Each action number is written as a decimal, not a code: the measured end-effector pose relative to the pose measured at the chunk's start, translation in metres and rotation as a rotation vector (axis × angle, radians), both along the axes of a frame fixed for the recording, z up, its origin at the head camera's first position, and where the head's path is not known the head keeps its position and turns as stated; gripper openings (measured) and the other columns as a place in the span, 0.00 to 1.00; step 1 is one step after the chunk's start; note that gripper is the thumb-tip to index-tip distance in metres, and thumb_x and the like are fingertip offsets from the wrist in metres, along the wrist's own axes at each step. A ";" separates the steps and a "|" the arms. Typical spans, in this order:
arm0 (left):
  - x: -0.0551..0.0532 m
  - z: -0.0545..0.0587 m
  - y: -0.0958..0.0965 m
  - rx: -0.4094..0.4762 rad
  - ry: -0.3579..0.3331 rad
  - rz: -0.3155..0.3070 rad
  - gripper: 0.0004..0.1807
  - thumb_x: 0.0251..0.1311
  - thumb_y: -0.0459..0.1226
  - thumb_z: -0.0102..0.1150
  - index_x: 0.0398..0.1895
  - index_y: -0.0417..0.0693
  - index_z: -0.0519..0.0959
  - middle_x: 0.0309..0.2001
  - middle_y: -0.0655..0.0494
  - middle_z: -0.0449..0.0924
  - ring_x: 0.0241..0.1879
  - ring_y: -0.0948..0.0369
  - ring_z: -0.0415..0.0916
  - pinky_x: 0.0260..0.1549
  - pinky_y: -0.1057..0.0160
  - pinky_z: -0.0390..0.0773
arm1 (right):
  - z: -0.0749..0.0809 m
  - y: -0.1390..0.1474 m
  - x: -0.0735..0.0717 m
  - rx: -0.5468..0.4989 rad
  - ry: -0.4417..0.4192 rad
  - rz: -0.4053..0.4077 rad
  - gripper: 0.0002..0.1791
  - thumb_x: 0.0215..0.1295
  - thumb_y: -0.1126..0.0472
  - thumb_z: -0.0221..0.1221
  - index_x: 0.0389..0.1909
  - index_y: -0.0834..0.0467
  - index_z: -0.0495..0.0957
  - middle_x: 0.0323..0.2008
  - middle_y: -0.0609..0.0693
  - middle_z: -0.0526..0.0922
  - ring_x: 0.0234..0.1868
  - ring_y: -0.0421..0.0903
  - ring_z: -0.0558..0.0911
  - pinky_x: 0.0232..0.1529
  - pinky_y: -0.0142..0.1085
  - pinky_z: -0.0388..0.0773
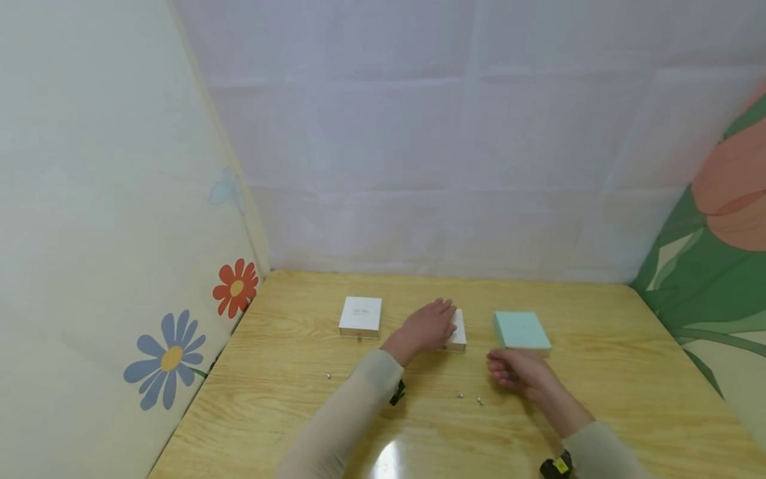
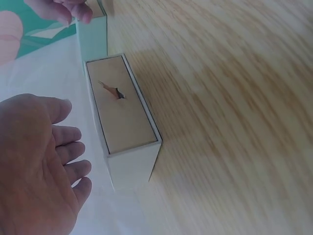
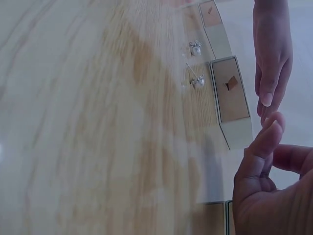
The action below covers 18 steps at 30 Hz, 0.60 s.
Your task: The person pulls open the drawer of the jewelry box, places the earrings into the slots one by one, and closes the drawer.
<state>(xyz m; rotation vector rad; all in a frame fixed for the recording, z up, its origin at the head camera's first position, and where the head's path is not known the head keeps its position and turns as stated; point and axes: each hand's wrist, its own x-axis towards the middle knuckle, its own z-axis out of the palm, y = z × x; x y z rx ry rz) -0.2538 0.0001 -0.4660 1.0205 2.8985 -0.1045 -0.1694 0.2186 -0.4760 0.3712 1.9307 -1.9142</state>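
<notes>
- The middle white box [image 1: 459,327] sits on the tabletop [image 1: 622,379], a tan front with a small pull tab [image 2: 116,92] facing the person;
- the left hand [image 1: 426,327] reaches over the left part of the middle white box; its fingers are extended in a relaxed bend, holding nothing visible; whether they touch the lid, I cannot tell;
- the right hand [image 1: 522,372] hangs to the right of and nearer the person than the middle white box, by the mint box [image 1: 522,327]; its fingers are loosely bent, with nothing visible between them;
- the mint box stands to the right of the middle white box, well apart; another white box [image 1: 361,314] stands to its left;
- two pearl-like earrings [image 3: 197,82] lie in front of the middle white box, near each other; a small silvery piece [image 1: 328,376] lies to its front left, too small to identify.
</notes>
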 end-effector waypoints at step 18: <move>0.001 -0.002 -0.012 0.021 -0.010 -0.002 0.30 0.80 0.49 0.38 0.79 0.47 0.59 0.79 0.53 0.55 0.79 0.56 0.51 0.77 0.60 0.53 | 0.000 -0.025 -0.004 -0.003 -0.008 -0.014 0.13 0.71 0.64 0.57 0.46 0.71 0.81 0.22 0.47 0.85 0.21 0.37 0.82 0.25 0.26 0.81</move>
